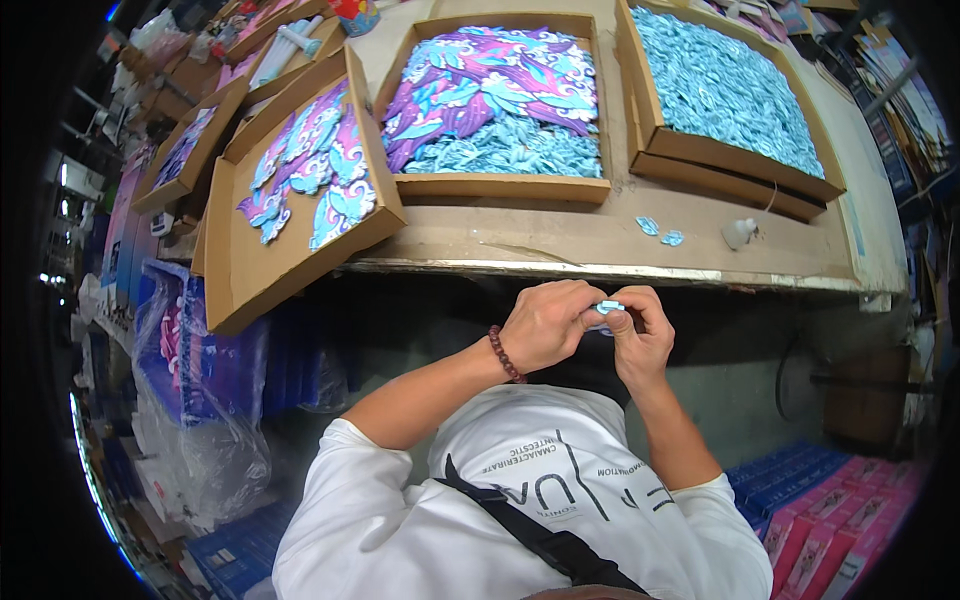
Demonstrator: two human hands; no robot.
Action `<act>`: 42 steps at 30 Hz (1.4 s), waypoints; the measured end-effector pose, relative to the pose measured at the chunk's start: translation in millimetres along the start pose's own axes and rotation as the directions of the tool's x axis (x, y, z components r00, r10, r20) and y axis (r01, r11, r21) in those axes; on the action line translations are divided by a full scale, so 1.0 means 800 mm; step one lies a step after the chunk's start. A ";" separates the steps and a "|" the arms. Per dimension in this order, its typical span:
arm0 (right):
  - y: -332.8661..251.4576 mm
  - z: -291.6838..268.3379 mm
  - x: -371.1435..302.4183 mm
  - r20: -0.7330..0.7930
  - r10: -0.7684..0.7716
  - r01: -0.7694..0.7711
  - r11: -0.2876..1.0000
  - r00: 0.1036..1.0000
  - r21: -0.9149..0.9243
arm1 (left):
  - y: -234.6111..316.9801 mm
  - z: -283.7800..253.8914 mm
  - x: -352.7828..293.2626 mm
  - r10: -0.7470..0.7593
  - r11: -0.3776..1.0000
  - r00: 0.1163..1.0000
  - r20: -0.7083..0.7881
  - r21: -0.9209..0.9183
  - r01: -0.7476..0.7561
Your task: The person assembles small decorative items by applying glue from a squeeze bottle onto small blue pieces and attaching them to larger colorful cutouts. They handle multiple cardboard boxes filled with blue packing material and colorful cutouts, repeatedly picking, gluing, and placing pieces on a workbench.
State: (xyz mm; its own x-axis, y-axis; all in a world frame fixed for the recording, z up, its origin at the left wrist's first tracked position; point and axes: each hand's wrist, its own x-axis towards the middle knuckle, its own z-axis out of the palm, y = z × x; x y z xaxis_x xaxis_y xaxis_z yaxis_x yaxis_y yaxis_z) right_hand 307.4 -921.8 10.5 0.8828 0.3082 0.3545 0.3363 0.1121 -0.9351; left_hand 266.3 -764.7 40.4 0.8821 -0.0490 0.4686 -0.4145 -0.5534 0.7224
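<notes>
Closest in, below the desk edge and in front of the white shirt, the 2 hands meet over a small light-blue piece (609, 307). The left hand (545, 325), with a bead bracelet (505, 353) on its wrist, is curled with its fingers (585, 300) closed on the piece's left end; the right hand (640, 335) pinches the right end between thumb and forefinger. The piece sits right at the fingertips of both hands, touching each, so neither hand is clearly nearer. What shows of it is a short strip whose long axis runs roughly left to right, parallel to the desk edge; most of it is hidden by the fingers, so which end is its tip cannot be told. Beyond the hands, on the desk (560, 245), 2 loose blue pieces (660, 232) lie just beside a small white knob with a cord (740, 232). Farther back stand 3 shallow cardboard trays: the left tray (255, 275) tilted and holding a few purple and blue wave-shaped cutouts, the middle tray (500, 187) piled with purple and blue ones, the right tray (735, 170) full of light-blue pieces.
</notes>
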 end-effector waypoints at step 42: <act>0.015 0.025 -0.011 0.395 0.472 -0.536 0.842 0.788 0.063 | -0.008 -0.073 -0.035 -0.512 0.583 0.859 -0.021 -0.743 0.329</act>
State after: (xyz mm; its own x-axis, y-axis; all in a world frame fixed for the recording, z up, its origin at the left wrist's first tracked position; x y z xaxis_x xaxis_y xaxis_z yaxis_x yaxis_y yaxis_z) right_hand 297.2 -904.3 -3.9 0.7247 0.6693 -0.1639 -0.2105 -0.0115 -0.9775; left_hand 231.5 -711.3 52.6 0.9649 0.2590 0.0435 -0.1180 0.2792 0.9530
